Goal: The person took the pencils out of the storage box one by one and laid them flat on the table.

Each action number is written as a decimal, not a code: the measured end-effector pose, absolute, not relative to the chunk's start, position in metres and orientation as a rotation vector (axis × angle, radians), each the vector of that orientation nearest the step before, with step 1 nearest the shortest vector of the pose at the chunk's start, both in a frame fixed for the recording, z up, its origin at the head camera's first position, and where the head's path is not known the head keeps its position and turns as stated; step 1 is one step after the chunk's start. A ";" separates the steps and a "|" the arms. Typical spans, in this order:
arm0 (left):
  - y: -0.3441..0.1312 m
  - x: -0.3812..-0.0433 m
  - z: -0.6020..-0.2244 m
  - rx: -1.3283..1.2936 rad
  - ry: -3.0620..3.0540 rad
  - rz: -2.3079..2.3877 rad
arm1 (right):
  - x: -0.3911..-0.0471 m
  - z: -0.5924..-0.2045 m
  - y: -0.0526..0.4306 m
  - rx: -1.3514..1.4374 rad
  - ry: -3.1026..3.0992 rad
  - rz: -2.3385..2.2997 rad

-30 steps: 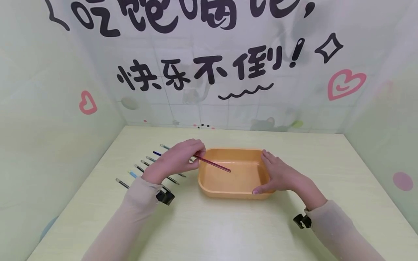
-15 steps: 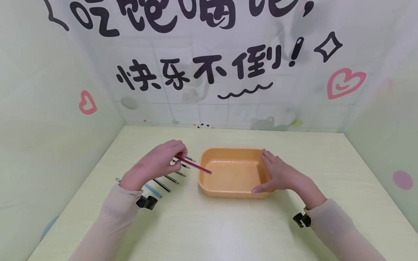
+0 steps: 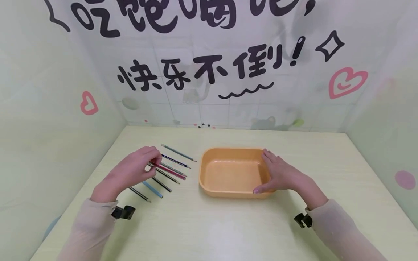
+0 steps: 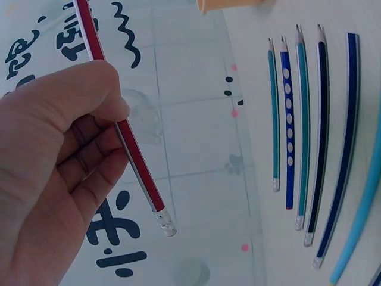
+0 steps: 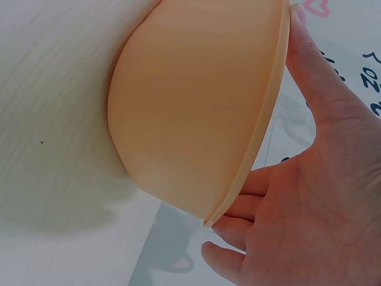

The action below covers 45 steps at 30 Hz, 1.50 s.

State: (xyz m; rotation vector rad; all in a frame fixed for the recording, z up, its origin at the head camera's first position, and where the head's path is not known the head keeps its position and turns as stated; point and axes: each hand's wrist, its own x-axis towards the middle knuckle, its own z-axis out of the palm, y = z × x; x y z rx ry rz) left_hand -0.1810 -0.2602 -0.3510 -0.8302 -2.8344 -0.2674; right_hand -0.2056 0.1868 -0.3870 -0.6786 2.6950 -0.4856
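Note:
My left hand (image 3: 130, 174) pinches a red pencil (image 4: 141, 164) between thumb and fingers, its white eraser end showing in the left wrist view. In the head view it hovers over a row of several pencils on the table, among them a teal pencil (image 3: 179, 152), a blue pencil with white dots (image 4: 288, 119) and a light blue pencil (image 3: 152, 189). My right hand (image 3: 284, 175) rests on the right end of an orange rectangular tray (image 3: 228, 194). Its thumb lies along the front rim, and its extended fingers touch the back right corner. Nothing is seen inside the tray.
A pale wood-grain table (image 3: 215, 232) lies under everything. A white printed backdrop (image 3: 209, 112) with dark lettering rises behind it, and side sheets stand at left and right. A black clip (image 3: 123, 212) sits on the left sleeve.
With the red pencil, my left hand has moved left from over the tray to above the pencil row, uncovering more of the pencils. The right hand and tray stay put.

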 end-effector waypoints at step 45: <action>-0.380 -0.160 -0.434 -0.690 -3.101 0.004 | -0.207 -0.388 0.188 -0.668 2.695 -0.509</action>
